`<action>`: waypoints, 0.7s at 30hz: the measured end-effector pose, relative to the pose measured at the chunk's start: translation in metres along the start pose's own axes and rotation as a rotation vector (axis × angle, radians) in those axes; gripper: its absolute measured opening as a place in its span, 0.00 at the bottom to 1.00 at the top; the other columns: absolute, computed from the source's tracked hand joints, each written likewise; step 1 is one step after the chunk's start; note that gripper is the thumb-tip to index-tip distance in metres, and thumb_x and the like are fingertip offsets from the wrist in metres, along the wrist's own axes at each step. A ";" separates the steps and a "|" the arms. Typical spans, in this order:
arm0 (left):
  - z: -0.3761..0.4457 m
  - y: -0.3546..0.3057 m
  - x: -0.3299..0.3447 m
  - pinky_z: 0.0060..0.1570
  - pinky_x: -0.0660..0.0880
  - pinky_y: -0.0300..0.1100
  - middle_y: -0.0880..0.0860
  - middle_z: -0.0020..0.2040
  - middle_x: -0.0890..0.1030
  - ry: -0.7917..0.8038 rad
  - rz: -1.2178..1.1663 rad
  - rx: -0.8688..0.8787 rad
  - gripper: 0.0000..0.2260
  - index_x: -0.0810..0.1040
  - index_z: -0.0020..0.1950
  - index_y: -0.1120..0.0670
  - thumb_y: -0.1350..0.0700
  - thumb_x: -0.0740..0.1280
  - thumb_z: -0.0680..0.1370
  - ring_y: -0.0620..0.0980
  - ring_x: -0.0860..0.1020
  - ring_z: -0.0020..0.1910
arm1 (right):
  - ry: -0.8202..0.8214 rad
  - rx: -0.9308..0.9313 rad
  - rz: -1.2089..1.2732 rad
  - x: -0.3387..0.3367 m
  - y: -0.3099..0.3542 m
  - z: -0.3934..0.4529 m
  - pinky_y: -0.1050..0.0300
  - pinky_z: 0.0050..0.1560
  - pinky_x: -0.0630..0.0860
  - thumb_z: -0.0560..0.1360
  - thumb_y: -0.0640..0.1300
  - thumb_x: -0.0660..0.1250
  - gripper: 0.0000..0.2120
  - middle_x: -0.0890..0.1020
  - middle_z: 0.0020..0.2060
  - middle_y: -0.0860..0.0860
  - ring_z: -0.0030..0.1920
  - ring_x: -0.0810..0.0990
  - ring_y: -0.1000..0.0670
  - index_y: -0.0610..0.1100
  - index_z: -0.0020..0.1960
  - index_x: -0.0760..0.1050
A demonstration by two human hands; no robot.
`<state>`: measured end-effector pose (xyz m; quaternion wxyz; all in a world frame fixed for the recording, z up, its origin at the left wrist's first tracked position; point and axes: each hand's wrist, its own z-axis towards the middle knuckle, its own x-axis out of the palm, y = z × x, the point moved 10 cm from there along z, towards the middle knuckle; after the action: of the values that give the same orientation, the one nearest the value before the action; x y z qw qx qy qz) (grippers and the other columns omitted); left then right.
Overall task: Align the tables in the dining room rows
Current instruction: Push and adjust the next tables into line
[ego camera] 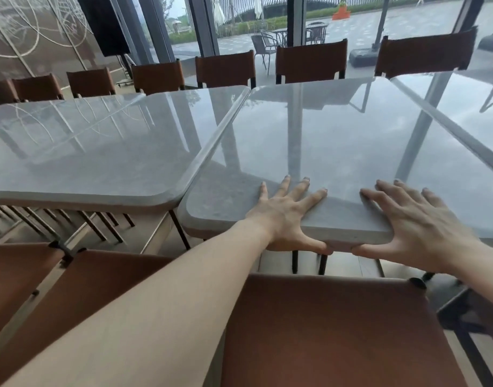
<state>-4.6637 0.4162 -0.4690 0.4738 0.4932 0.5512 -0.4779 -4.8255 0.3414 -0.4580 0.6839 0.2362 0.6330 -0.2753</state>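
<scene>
Glass-walled dining room: both hands, left (287, 212) and right (415, 222), spread, thumbs beneath, gripping middle bench (337, 141); next, square it with left bench (86, 152).

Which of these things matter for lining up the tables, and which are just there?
In the job: middle table, gripped at its near edge by the left hand and right hand; left table; right table.

Just there: brown chairs; patio furniture outside the windows.
</scene>
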 end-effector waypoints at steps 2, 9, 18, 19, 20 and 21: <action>0.002 0.001 0.001 0.73 0.37 0.72 0.48 0.83 0.41 -0.001 -0.002 0.006 0.50 0.42 0.81 0.39 0.24 0.65 0.69 0.57 0.37 0.81 | 0.021 0.000 -0.001 0.001 -0.001 0.000 0.41 0.79 0.53 0.54 0.89 0.37 0.61 0.57 0.80 0.51 0.81 0.54 0.45 0.57 0.80 0.49; 0.005 0.003 0.003 0.73 0.37 0.73 0.49 0.83 0.38 0.029 0.024 0.021 0.50 0.39 0.81 0.38 0.23 0.63 0.69 0.58 0.36 0.81 | 0.030 -0.009 0.024 0.000 -0.003 0.003 0.44 0.80 0.48 0.53 0.90 0.38 0.63 0.54 0.81 0.53 0.82 0.50 0.48 0.58 0.80 0.48; 0.006 0.003 0.003 0.72 0.37 0.73 0.51 0.83 0.37 0.046 0.048 0.036 0.50 0.37 0.81 0.39 0.23 0.62 0.69 0.59 0.34 0.80 | 0.058 0.001 0.023 0.002 -0.005 0.007 0.46 0.81 0.45 0.54 0.90 0.42 0.62 0.50 0.82 0.54 0.82 0.46 0.50 0.59 0.81 0.45; 0.006 0.003 0.003 0.72 0.37 0.73 0.51 0.83 0.37 0.047 0.044 0.037 0.50 0.37 0.81 0.39 0.23 0.62 0.69 0.59 0.34 0.80 | 0.062 0.003 0.014 0.002 -0.004 0.007 0.46 0.81 0.45 0.53 0.89 0.40 0.62 0.49 0.82 0.54 0.82 0.46 0.50 0.59 0.81 0.44; 0.006 0.003 0.003 0.72 0.37 0.73 0.51 0.83 0.38 0.048 0.043 0.036 0.51 0.38 0.81 0.39 0.23 0.62 0.69 0.59 0.35 0.81 | 0.064 0.003 0.008 0.002 -0.003 0.008 0.46 0.81 0.45 0.53 0.89 0.39 0.63 0.50 0.82 0.54 0.82 0.46 0.50 0.59 0.81 0.44; 0.007 0.003 0.003 0.72 0.37 0.73 0.51 0.83 0.38 0.053 0.039 0.035 0.51 0.38 0.81 0.39 0.24 0.63 0.69 0.59 0.35 0.81 | 0.061 0.001 0.009 0.001 -0.002 0.008 0.45 0.80 0.46 0.52 0.89 0.38 0.63 0.52 0.82 0.53 0.82 0.48 0.49 0.59 0.81 0.46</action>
<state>-4.6603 0.4096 -0.4725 0.4594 0.5249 0.5454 -0.4647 -4.8209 0.3342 -0.4585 0.6652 0.2477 0.6525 -0.2654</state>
